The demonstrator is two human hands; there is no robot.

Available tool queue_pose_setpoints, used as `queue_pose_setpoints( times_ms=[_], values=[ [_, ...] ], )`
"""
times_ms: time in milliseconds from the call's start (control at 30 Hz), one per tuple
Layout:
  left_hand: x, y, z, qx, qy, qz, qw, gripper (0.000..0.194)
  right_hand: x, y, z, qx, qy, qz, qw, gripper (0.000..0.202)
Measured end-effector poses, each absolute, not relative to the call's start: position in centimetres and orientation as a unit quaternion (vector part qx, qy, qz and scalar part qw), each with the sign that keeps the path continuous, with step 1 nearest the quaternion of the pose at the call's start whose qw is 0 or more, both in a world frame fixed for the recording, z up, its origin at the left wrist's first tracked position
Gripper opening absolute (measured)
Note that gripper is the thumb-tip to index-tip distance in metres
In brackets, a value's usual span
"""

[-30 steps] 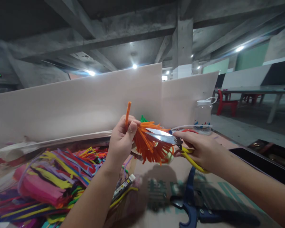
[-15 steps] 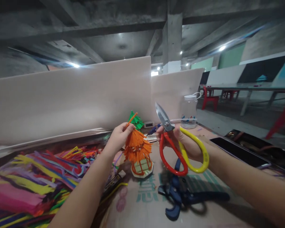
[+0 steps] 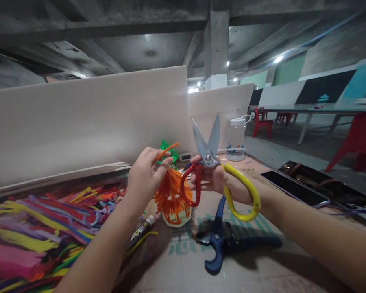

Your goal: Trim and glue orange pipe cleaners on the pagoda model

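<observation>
My left hand (image 3: 148, 175) pinches a short orange pipe cleaner (image 3: 171, 149), which points up to the right. Just below it stands a small model with a shaggy orange roof of pipe cleaners (image 3: 171, 191) on a pale eight-sided base (image 3: 177, 220). A green fringed model (image 3: 164, 145) is partly hidden behind my left fingers. My right hand (image 3: 215, 179) grips scissors (image 3: 208, 156) with one red and one yellow handle. Their blades are spread, pointing up, right of the orange piece. Blue cutting pliers (image 3: 218, 243) lie beneath my right hand.
Coloured pipe cleaners (image 3: 49, 219) lie in a heap at left. A glue tube (image 3: 142, 228) and a yellow strip (image 3: 143, 241) lie near my left wrist. Behind stand white panels (image 3: 110, 118) and a clear bottle (image 3: 236, 140). A phone (image 3: 294, 189) lies at right.
The scissors have gone from closed to spread blades and shifted slightly left. My left hand has turned, and the orange pipe cleaner now leans further right. The whole view has shifted a little.
</observation>
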State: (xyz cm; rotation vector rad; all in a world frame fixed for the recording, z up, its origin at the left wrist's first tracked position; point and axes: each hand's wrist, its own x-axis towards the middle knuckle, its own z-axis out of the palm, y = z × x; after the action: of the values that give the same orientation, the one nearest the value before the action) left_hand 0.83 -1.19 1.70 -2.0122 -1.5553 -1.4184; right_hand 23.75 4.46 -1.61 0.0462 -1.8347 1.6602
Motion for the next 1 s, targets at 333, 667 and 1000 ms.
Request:
queue_pose_setpoints(
  times_ms=[333,667,1000],
  values=[
    [5.0,-4.5,1.0,-0.737,-0.472,-0.418,0.243,0.023,23.6,2.1,-1.2,-0.040,-0.771,0.507,0.384,0.057],
    [5.7,-5.5,0.7,-0.757,-0.484,-0.361,0.250,0.011,21.9,0.6,-1.6,-0.091,-0.821,0.321,0.463,0.055],
    [5.4,-4.8,1.1,-0.770,-0.524,-0.299,0.209,0.012,22.5,0.8,-1.1,-0.094,-0.816,0.385,0.421,0.044]
  ],
)
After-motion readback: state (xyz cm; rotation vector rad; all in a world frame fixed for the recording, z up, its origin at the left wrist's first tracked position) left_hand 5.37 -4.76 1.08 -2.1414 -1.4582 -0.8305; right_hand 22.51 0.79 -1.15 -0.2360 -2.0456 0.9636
